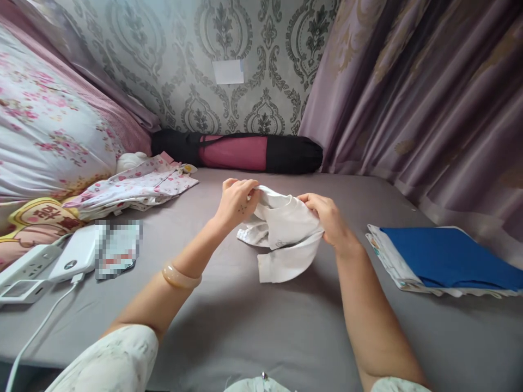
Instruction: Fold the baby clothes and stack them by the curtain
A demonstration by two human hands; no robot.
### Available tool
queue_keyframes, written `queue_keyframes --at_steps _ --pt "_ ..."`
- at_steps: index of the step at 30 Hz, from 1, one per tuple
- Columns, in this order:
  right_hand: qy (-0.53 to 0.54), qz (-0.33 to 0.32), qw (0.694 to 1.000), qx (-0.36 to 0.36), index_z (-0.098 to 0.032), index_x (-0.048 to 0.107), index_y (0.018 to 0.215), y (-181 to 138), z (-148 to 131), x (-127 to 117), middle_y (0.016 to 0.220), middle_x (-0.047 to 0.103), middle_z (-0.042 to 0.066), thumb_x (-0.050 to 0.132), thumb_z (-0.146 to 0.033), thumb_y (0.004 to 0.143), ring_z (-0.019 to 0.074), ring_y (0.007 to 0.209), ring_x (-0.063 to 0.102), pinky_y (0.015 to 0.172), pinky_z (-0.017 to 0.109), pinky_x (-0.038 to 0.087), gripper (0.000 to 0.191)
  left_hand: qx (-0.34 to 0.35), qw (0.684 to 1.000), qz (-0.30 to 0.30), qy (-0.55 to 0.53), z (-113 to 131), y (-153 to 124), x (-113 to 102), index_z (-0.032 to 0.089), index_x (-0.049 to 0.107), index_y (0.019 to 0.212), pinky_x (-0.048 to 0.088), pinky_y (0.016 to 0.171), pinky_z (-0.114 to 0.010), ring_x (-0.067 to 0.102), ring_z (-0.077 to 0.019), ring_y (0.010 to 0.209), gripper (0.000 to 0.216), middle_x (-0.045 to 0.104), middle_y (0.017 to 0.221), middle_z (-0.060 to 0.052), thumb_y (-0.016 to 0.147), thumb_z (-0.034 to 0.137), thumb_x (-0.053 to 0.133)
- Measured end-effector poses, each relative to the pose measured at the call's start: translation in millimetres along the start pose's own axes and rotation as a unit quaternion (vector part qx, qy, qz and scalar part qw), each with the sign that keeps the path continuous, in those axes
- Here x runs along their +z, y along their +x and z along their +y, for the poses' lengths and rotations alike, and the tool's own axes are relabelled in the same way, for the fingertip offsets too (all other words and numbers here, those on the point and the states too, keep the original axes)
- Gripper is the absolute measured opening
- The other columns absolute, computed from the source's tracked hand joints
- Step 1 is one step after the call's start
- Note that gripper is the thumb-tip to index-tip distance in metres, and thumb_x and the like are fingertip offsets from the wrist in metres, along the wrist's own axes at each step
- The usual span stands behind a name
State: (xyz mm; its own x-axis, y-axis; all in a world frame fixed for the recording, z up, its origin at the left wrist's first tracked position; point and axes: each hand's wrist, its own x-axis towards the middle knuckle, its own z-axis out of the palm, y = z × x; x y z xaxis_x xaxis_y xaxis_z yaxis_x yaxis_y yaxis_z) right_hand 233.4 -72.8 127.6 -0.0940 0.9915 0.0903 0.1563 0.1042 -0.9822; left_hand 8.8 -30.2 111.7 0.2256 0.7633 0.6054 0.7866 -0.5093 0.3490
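A small white garment (281, 234) hangs crumpled between my two hands just above the grey bed sheet (253, 321). My left hand (237, 202) pinches its upper left edge near the neckline, fingers closed on the cloth. Closed on the garment's right side is my right hand (329, 218). A sleeve droops down to the sheet below. A pale bangle (180, 276) sits on my left wrist.
Folded blue cloth (445, 256) lies on patterned fabric at the right. A floral garment (139, 188) lies at the left, beside a flowered pillow (49, 130). A power bank (75, 253), power strip (24, 267) and cable sit at the left edge. A black-and-pink roll (241, 152) lies against the wall; curtains (429, 98) hang right.
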Motion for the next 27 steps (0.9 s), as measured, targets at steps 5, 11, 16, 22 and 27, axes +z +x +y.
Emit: queue_keyframes --at_steps 5,11,16,22,27 --pt "-0.156 -0.052 0.985 -0.045 -0.022 0.072 0.097 -11 -13 -6 0.091 0.073 0.003 0.070 -0.045 0.076 0.0191 0.082 0.064 0.068 0.026 0.047 0.032 -0.080 0.972 -0.155 -0.159 -5 -4 -1 0.017 0.069 0.081 0.041 0.063 -0.026 0.055 -0.0139 0.062 0.026 0.063 0.067 0.000 0.085 0.040 0.055" --pt "-0.214 0.007 0.975 -0.054 -0.018 0.072 0.078 -5 -1 -10 0.074 0.066 0.001 0.065 -0.055 0.080 0.0179 0.072 0.058 0.060 0.025 0.042 0.037 -0.195 0.889 -0.180 -0.372 -20 -7 5 0.015 0.069 0.097 0.044 0.061 -0.025 0.059 -0.0150 0.067 0.044 0.065 0.070 -0.002 0.078 0.054 0.067" --pt "-0.171 0.031 0.984 -0.042 -0.017 0.067 0.071 2 9 -20 0.061 0.054 -0.002 0.067 -0.065 0.075 0.0124 0.057 0.046 0.051 0.024 0.033 0.048 -0.229 0.881 -0.073 -0.409 -32 -11 1 0.015 0.068 0.093 0.048 0.075 -0.029 0.061 -0.0153 0.076 0.045 0.066 0.079 -0.004 0.076 0.057 0.069" --pt "-0.172 0.049 0.983 -0.036 -0.017 0.059 0.062 6 15 -24 0.053 0.044 -0.004 0.067 -0.070 0.072 0.0098 0.051 0.038 0.046 0.024 0.026 0.054 -0.096 0.947 -0.133 -0.275 -45 -27 3 0.020 0.069 0.100 0.047 0.074 -0.028 0.059 -0.0169 0.082 0.038 0.064 0.093 -0.006 0.075 0.049 0.072" --pt "-0.146 0.043 0.988 -0.021 -0.018 0.065 0.066 4 10 -26 0.056 0.052 -0.002 0.070 -0.070 0.070 0.0123 0.053 0.046 0.048 0.024 0.034 0.053 -0.029 0.979 -0.134 -0.153 -50 -31 12 0.022 0.069 0.091 0.045 0.074 -0.029 0.057 -0.0170 0.079 0.023 0.065 0.086 -0.004 0.084 0.042 0.059"
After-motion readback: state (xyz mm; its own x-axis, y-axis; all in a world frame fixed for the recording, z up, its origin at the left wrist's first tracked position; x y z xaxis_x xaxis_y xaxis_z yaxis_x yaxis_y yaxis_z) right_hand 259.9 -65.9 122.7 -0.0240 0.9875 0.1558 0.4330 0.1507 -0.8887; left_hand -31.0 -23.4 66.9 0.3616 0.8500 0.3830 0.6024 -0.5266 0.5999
